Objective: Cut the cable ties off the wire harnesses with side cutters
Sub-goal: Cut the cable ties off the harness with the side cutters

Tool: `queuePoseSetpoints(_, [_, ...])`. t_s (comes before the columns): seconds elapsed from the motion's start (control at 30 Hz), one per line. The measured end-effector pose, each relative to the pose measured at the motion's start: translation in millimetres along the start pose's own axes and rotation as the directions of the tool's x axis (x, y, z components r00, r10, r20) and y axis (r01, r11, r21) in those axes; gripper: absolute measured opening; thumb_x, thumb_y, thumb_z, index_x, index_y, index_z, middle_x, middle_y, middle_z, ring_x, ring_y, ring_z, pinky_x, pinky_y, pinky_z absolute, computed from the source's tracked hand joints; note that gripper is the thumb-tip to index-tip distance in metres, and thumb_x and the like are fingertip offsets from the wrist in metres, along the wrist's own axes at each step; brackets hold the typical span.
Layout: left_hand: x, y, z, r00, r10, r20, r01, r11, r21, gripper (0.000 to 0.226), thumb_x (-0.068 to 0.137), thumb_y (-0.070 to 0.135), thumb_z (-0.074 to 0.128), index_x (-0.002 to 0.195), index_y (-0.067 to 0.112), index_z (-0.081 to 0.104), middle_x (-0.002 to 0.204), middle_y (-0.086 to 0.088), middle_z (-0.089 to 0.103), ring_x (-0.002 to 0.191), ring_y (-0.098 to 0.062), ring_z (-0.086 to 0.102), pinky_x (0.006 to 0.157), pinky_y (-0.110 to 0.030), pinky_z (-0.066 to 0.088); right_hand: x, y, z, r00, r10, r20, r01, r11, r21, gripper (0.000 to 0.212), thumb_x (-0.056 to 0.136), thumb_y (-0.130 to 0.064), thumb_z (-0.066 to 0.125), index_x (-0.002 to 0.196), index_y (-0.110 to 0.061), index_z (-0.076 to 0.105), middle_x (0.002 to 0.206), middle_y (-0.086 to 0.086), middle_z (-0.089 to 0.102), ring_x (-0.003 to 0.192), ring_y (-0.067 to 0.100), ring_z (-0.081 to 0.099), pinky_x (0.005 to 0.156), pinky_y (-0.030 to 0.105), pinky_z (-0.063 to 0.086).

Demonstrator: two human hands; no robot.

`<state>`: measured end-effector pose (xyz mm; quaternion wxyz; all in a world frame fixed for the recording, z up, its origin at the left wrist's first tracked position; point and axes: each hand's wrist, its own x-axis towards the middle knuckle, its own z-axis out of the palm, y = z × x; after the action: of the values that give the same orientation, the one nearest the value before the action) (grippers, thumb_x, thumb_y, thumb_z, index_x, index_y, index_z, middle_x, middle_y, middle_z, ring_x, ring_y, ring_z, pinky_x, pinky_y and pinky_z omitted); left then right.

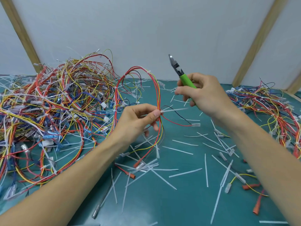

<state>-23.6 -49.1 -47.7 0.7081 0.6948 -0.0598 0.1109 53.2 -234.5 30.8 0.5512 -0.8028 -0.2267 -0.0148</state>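
My left hand (140,118) pinches a wire harness (138,70) of red, yellow and black wires, held up in a loop above the green mat. A white cable tie (175,110) sticks out to the right from the spot between my thumb and fingers. My right hand (203,95) grips the green-handled side cutters (180,72), jaws pointing up and to the left, away from the tie. The cutters are about a hand's width to the right of and above the tie's tail.
A big tangled pile of harnesses (48,103) fills the left of the green mat (162,201). A smaller pile (268,108) lies at the right. Several cut white ties (185,172) and loose orange terminals (132,175) litter the middle. A white wall with wooden battens stands behind.
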Motion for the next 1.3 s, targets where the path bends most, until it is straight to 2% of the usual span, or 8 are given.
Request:
queuePoseSetpoints(0.1, [1.6, 1.1, -2.5, 0.999, -0.032, 0.006, 0.032, 0.991, -0.13, 0.014, 0.085, 0.025, 0.066, 0.089, 0.012, 0.069, 0.069, -0.002, 0.066, 0.063, -0.013, 0.065, 0.045, -0.022, 0.045, 3.0, -3.4, -9.4, 0.999, 0.04, 0.032, -0.04, 0.999, 0.02, 0.005, 0.091, -0.022, 0.074, 0.09, -0.02, 0.07, 0.078, -0.003, 0.075, 0.059, 0.011, 0.059, 0.055, 0.027, 0.045])
queuePoseSetpoints(0.27, [4.9, 1.7, -6.1, 0.996, -0.072, -0.062, 0.052, 0.96, -0.274, 0.012, 0.082, 0.027, 0.066, 0.089, 0.017, 0.068, 0.079, -0.001, 0.069, 0.079, -0.014, 0.072, 0.052, -0.021, 0.05, 1.4, -10.0, -14.4, 0.999, -0.03, -0.026, 0.029, 1.0, -0.005, 0.022, 0.093, -0.041, 0.072, 0.089, -0.019, 0.07, 0.076, -0.003, 0.075, 0.058, 0.013, 0.06, 0.052, 0.026, 0.044])
queuePoseSetpoints(0.53, [7.5, 4.6, -7.2, 0.958, -0.105, -0.267, 0.008, 0.94, -0.341, 0.008, 0.096, 0.015, 0.063, 0.09, 0.017, 0.068, 0.083, -0.001, 0.074, 0.088, -0.019, 0.076, 0.063, -0.024, 0.058, -8.8, -17.5, -2.9, 0.985, -0.011, 0.173, 0.004, 0.999, 0.043, 0.006, 0.089, -0.014, 0.075, 0.091, -0.014, 0.069, 0.084, 0.001, 0.077, 0.063, 0.016, 0.059, 0.057, 0.031, 0.046])
queuePoseSetpoints(0.67, [4.1, 6.2, 0.7, 0.975, -0.054, -0.218, -0.009, 0.961, -0.278, 0.007, 0.093, 0.019, 0.066, 0.089, 0.017, 0.071, 0.083, -0.004, 0.074, 0.091, -0.026, 0.076, 0.064, -0.026, 0.058, -14.1, -9.1, 17.8, 0.986, 0.019, 0.165, -0.023, 0.999, 0.024, 0.009, 0.091, -0.008, 0.072, 0.095, -0.014, 0.068, 0.098, 0.001, 0.079, 0.064, 0.007, 0.062, 0.06, 0.024, 0.049])
queuePoseSetpoints(0.8, [-0.4, 7.7, 7.9, 0.992, -0.006, -0.129, -0.019, 0.981, -0.194, 0.006, 0.088, 0.022, 0.071, 0.084, 0.02, 0.076, 0.084, -0.01, 0.076, 0.086, -0.028, 0.077, 0.063, -0.027, 0.059, -17.5, -2.9, 30.7, 0.996, -0.017, 0.089, 0.014, 0.999, 0.033, 0.013, 0.088, -0.006, 0.077, 0.094, -0.013, 0.068, 0.083, 0.0, 0.074, 0.059, -0.006, 0.061, 0.056, 0.008, 0.044])
queuePoseSetpoints(0.97, [-1.8, 9.8, 7.1, 0.99, -0.007, -0.144, -0.003, 0.998, -0.067, 0.017, 0.094, 0.026, 0.068, 0.08, 0.021, 0.075, 0.077, -0.012, 0.075, 0.076, -0.029, 0.077, 0.053, -0.027, 0.057, -20.4, -1.3, 35.2, 0.992, -0.102, 0.077, 0.106, 0.993, -0.056, 0.018, 0.085, -0.01, 0.08, 0.088, -0.021, 0.065, 0.077, -0.003, 0.073, 0.075, 0.016, 0.07, 0.084, 0.044, 0.059])
queuePoseSetpoints(1.17, [-1.2, 10.1, 9.1, 0.967, 0.038, -0.252, -0.033, 0.999, 0.025, 0.024, 0.094, 0.018, 0.068, 0.072, 0.009, 0.07, 0.061, -0.006, 0.066, 0.057, -0.021, 0.069, 0.041, -0.023, 0.043, -21.4, 0.4, 37.4, 0.988, -0.131, 0.086, 0.14, 0.983, -0.116, 0.024, 0.083, -0.017, 0.081, 0.084, -0.029, 0.061, 0.073, -0.008, 0.071, 0.067, 0.01, 0.066, 0.073, 0.033, 0.053])
queuePoseSetpoints(1.3, [-1.6, 9.9, 13.2, 0.94, 0.061, -0.337, -0.049, 0.998, 0.044, 0.024, 0.094, 0.013, 0.066, 0.072, 0.004, 0.068, 0.06, -0.003, 0.068, 0.05, -0.018, 0.066, 0.04, -0.021, 0.04, -23.3, 2.7, 43.3, 0.99, -0.139, 0.002, 0.139, 0.983, -0.117, 0.022, 0.084, -0.012, 0.076, 0.084, -0.026, 0.058, 0.076, 0.001, 0.069, 0.076, 0.029, 0.068, 0.076, 0.049, 0.056])
